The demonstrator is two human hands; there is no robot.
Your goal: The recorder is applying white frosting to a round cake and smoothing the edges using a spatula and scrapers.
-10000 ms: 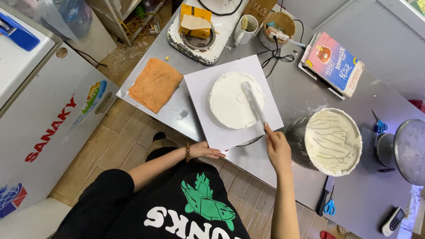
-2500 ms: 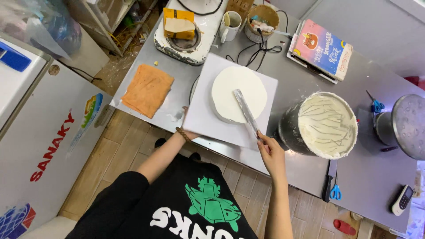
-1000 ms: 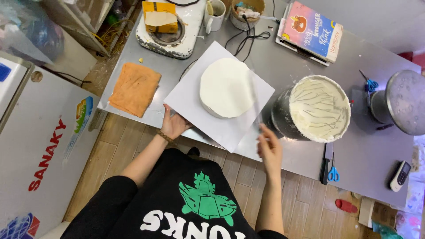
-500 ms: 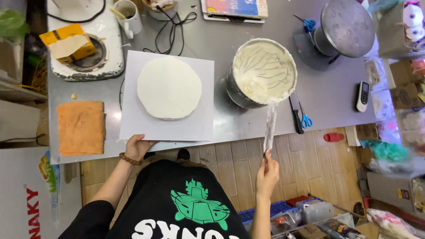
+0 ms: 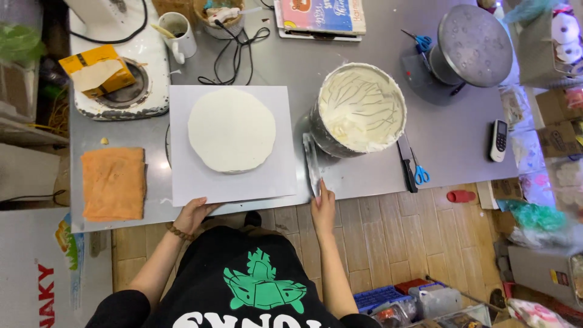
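Gripping a long spatula [image 5: 312,164] beside the cream bucket [image 5: 359,109], the right hand [image 5: 322,209] is closed while the left hand [image 5: 193,214] pinches the white board [image 5: 279,146] under the frosted cake [image 5: 231,130] on the tabletop [image 5: 461,133].

White-iced round cake [image 5: 231,129] centred on square board [image 5: 267,176], long spatula [image 5: 312,164] flat beside it.

An orange cloth [image 5: 113,183] lies flat at the table's left end, below a white round appliance [image 5: 121,91] with a yellow box [image 5: 97,70] on it — a white mug [image 5: 176,33] stands just beside. Further right sit a metal turntable [image 5: 473,42], blue-handled scissors [image 5: 419,170], a black-handled knife [image 5: 405,159] — and a small handset [image 5: 498,138].
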